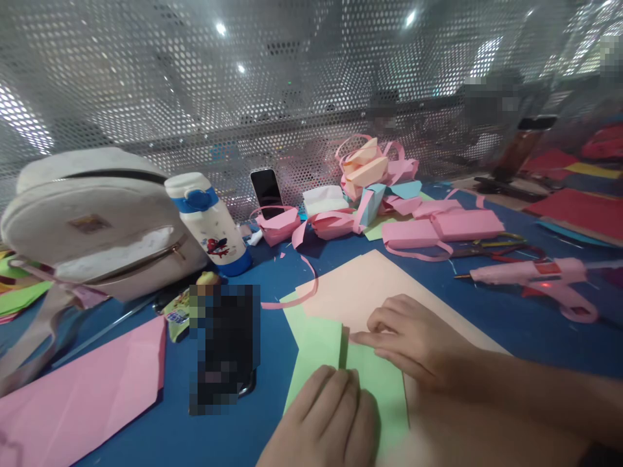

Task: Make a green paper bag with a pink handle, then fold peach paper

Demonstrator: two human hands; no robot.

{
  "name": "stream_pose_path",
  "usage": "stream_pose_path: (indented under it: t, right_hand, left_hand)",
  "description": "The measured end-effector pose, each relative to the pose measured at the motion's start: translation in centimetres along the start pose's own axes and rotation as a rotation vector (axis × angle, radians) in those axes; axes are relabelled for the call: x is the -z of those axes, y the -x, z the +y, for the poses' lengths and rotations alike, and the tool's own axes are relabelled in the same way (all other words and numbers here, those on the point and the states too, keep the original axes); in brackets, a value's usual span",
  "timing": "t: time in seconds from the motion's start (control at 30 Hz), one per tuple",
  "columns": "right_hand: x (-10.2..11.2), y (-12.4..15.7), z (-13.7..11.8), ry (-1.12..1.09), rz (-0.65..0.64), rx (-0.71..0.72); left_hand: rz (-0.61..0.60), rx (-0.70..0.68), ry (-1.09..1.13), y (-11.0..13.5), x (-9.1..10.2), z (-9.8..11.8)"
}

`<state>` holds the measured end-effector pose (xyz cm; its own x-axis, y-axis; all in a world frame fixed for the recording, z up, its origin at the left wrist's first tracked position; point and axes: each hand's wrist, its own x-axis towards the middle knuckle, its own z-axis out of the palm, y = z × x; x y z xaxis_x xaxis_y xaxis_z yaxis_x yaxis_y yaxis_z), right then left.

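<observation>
A light green sheet of paper [372, 370] lies in front of me with a flap folded over along its left part. My left hand [326, 415] presses on the lower end of that flap, fingers bent and close together, its thumb hidden. Beside the fold's edge is my right hand [413, 337], one finger stretched out onto the paper and the others partly bent and apart. Under the green sheet spreads a larger peach sheet [370, 279], which runs back and to the right.
A pink hot glue gun [535, 275] and scissors [487, 250] lie at right. Pink paper baskets [280, 224] stand behind. On the left are a blurred-out dark object [228, 344], a bottle [209, 224], a backpack [97, 214] and folded pink paper [87, 395]. A perforated metal panel [195, 84] rises behind.
</observation>
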<state>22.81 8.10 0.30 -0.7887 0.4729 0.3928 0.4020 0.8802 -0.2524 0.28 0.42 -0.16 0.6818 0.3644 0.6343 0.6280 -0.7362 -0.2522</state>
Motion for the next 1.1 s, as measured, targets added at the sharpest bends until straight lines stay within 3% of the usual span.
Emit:
stream_pose_path:
  t: [0.13, 0.47, 1.1]
  right_hand:
    - [0.14, 0.16, 0.16, -0.037, 0.017, -0.011]
    - [-0.24, -0.05, 0.69, -0.018, -0.086, -0.003]
    - [-0.23, 0.23, 0.72, -0.020, -0.060, 0.007]
  left_hand:
    - [0.001, 0.003, 0.001, 0.04, -0.03, 0.10]
    - [0.000, -0.001, 0.004, 0.00, 0.14, 0.02]
    - [-0.026, -0.004, 0.013, 0.00, 0.21, -0.02]
